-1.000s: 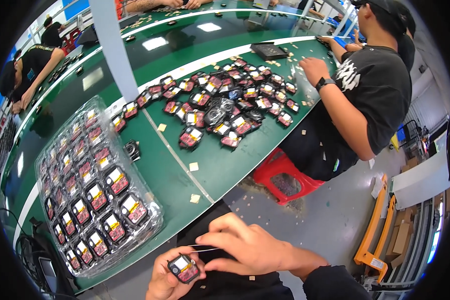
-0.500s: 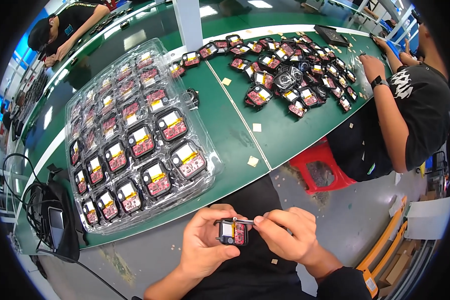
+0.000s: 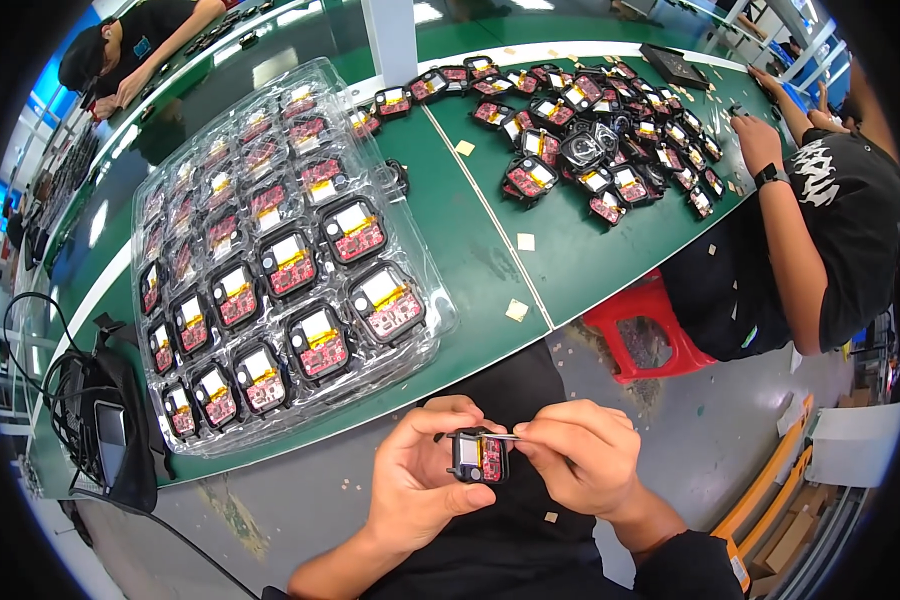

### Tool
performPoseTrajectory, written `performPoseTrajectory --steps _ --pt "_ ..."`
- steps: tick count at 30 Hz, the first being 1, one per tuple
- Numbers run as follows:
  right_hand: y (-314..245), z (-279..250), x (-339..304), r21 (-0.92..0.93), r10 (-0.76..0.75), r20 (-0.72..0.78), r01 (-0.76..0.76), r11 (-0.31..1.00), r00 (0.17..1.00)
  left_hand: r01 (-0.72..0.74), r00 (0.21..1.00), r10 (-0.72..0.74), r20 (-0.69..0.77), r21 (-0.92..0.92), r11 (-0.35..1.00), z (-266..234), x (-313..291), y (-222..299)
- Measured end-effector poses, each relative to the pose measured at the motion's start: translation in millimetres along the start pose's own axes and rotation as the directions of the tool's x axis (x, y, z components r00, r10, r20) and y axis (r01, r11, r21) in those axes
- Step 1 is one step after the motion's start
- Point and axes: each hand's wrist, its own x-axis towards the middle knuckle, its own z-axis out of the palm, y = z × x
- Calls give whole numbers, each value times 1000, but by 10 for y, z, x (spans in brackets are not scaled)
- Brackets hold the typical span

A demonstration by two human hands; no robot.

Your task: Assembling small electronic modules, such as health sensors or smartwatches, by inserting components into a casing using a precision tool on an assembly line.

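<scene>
My left hand (image 3: pixel 420 478) is closed around the edges of a small black watch-like case (image 3: pixel 480 457), held in front of my lap. Its open back shows a white battery, yellow tape and a red circuit board. Between the thumb and fingers of my right hand (image 3: pixel 582 462) are metal tweezers (image 3: pixel 502 436), their tips at the upper edge of the case by the yellow tape. Whether the tips grip anything is too small to tell. A clear plastic tray (image 3: pixel 432 335) on the green table ahead holds rows of similar cases.
A heap of similar cases (image 3: pixel 610 150) lies on the green table (image 3: pixel 470 300) at the far right, with a black box (image 3: pixel 673 68) behind it. A co-worker (image 3: pixel 820 230) sits right, near a red stool (image 3: pixel 635 340). A black bag (image 3: pixel 120 430) with cables stands left.
The tweezers' tips have come down from just above the case onto its upper edge near the tape. Case and left hand have shifted slightly right; the view has shifted slightly.
</scene>
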Motion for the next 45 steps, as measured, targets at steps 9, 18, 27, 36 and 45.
performPoseTrajectory --steps 9,18,27,36,45 --pt "-46 56 -50 -94 1 -42 -5 996 999 -15 1000 16 -11 58 998 21 -16 18" --pt "-82 79 -56 -106 24 -27 -27 994 999 -68 997 71 -16 118 991 68 -21 -13" --pt "-28 -98 115 270 75 195 -127 955 978 -215 973 192 128 194 957 41 -87 192" --pt "591 -157 718 -612 241 -318 -393 686 917 -409 912 391 128 373 833 -30 -168 1067" --pt "571 -122 658 -557 307 -257 -400 728 917 -168 802 597 21 967 191 -57 447 2185"
